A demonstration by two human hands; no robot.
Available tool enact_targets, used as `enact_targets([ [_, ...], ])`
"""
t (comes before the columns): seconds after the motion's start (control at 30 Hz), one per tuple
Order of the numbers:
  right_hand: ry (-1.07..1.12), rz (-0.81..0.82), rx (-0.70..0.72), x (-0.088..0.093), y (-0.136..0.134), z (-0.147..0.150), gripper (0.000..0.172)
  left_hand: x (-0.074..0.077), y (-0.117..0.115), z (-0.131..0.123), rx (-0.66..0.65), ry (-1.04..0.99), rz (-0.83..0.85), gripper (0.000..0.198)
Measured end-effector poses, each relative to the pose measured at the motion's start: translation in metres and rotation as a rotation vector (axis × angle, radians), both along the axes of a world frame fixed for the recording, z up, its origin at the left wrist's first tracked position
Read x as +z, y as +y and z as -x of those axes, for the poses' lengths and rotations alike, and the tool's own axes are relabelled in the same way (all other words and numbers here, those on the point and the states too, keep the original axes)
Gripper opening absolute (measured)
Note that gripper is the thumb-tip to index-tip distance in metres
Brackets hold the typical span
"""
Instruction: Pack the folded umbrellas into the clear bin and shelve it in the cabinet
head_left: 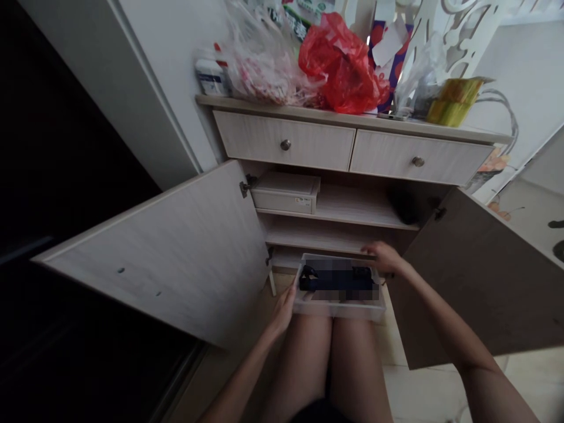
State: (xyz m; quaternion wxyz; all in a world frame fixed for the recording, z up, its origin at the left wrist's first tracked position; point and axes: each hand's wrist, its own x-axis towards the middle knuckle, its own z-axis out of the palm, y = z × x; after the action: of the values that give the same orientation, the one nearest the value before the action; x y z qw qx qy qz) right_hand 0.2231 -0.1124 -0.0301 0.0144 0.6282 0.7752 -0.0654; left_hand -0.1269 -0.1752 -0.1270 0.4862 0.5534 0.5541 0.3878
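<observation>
A clear plastic box rests on or just above my lap, in front of the open cabinet. Dark items lie in it, blurred by blocky pixels, so their kind cannot be made out. My left hand grips the box by its left wall, the fingers mostly hidden behind it. Close above the box's far right corner is my right hand, its fingers stretched loosely to the left with nothing seen in them. Whether it touches the rim is unclear.
Both doors, left and right, stand wide on either side. A white box sits on the upper shelf, a dark object at its right. Two drawers are closed. A red plastic bag and other bags crowd the top.
</observation>
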Motion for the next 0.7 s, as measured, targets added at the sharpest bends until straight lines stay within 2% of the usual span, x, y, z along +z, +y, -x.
enact_targets([
  [0.13, -0.037, -0.208, -0.499, 0.021, 0.060, -0.063, 0.047, -0.005, 0.003, 0.001, -0.018, -0.016, 0.006, 0.093],
  [0.23, 0.060, -0.276, -0.789, 0.019, 0.094, -0.101, 0.056, -0.008, 0.006, 0.003, -0.024, -0.019, 0.003, 0.089],
  [0.33, 0.205, -0.243, -0.862, 0.007, 0.112, -0.121, 0.063, -0.011, 0.008, 0.003, -0.005, -0.028, -0.005, 0.087],
  [0.4, 0.271, -0.239, -0.882, -0.003, 0.118, -0.123, 0.065, -0.012, 0.008, 0.002, 0.016, -0.032, 0.008, 0.089],
  [0.47, 0.306, -0.309, -0.901, -0.012, 0.119, -0.119, 0.065, -0.012, 0.008, 0.002, 0.023, -0.040, 0.016, 0.090],
  [0.57, 0.393, -0.449, -0.941, -0.018, 0.119, -0.110, 0.059, -0.010, 0.008, 0.003, 0.002, -0.052, 0.014, 0.090],
  [0.7, 0.574, -0.568, -1.050, -0.012, 0.116, -0.102, 0.043, -0.006, 0.005, 0.005, -0.022, -0.054, 0.011, 0.095],
])
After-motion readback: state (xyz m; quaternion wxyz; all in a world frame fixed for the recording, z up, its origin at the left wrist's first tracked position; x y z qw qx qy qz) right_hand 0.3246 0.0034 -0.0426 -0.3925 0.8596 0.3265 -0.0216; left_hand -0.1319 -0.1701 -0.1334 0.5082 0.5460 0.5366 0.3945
